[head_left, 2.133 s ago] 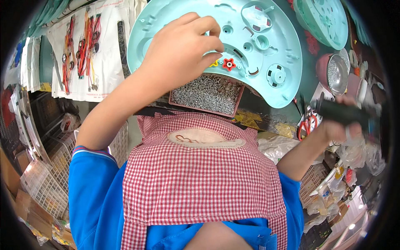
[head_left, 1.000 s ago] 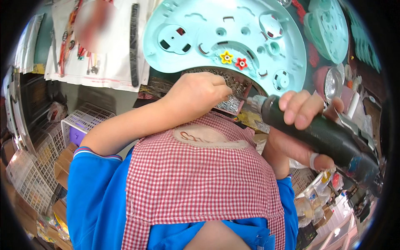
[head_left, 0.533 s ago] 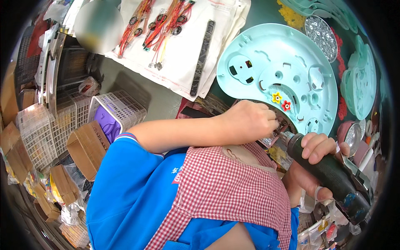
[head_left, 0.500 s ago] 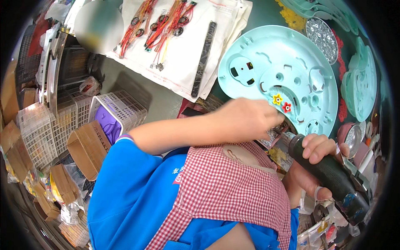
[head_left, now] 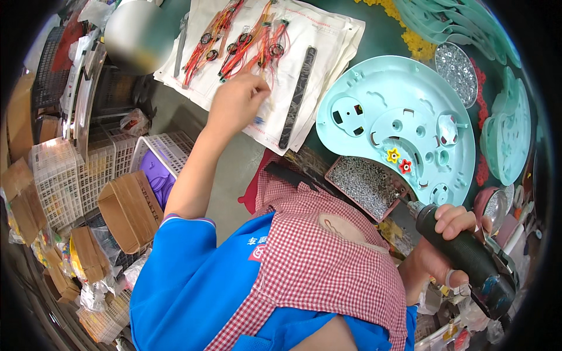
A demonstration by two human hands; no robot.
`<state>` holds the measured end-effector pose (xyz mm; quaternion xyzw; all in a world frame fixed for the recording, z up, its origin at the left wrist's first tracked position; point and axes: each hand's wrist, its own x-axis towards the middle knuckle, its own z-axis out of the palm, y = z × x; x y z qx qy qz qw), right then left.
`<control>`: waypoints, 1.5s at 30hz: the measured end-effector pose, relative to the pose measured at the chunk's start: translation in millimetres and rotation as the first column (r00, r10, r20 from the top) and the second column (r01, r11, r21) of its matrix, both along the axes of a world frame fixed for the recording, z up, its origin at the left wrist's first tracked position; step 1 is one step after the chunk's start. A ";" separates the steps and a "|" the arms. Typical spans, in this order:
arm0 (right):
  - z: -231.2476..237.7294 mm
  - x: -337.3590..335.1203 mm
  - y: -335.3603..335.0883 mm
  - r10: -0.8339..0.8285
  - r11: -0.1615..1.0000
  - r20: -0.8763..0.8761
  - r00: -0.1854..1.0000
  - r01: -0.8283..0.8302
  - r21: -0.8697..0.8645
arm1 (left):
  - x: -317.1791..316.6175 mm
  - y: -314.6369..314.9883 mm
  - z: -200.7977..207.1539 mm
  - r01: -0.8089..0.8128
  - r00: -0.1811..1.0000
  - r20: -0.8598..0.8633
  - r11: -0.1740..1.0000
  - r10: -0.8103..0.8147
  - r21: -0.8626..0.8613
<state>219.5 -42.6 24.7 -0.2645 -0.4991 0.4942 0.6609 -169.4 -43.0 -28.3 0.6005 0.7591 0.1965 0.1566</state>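
The left hand (head_left: 237, 102) had left the screw tray (head_left: 366, 186) for the far-left wired parts (head_left: 240, 44), fingers pinched together; the right hand (head_left: 448, 243) gripped the screwdriver (head_left: 462, 257). Fetching a part seemed underway; next likely called for lifting one cleanly.

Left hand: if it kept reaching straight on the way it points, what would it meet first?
Likely the wire bundles on the white paper sheets; the left hand already hovers over the paper, though depth is unclear.

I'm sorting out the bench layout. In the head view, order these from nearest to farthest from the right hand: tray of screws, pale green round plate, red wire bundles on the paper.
From the right hand:
1. Tray of screws, just left of it.
2. Pale green round plate, above it.
3. Red wire bundles, far upper left, by the left hand.
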 end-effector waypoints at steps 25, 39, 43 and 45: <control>4.8 5.1 2.9 0.030 1.000 -0.023 0.999 -0.030 0.005 | 50.8 59.3 88.6 0.000 0.596 0.549 0.683 -0.587 0.730; 6.8 23.0 41.9 0.017 0.980 -0.012 1.000 -0.015 0.200 | 211.5 73.2 -6.5 0.760 0.580 0.230 0.621 -0.781 0.192; -4.2 13.3 39.6 -0.005 0.992 -0.026 1.000 0.008 0.128 | 211.2 77.4 -9.3 0.767 0.595 0.187 0.622 -0.782 0.159; -7.6 11.4 39.3 0.005 0.994 0.006 1.000 -0.006 0.109 | 212.0 77.6 -11.8 0.758 0.589 0.216 0.625 -0.779 0.187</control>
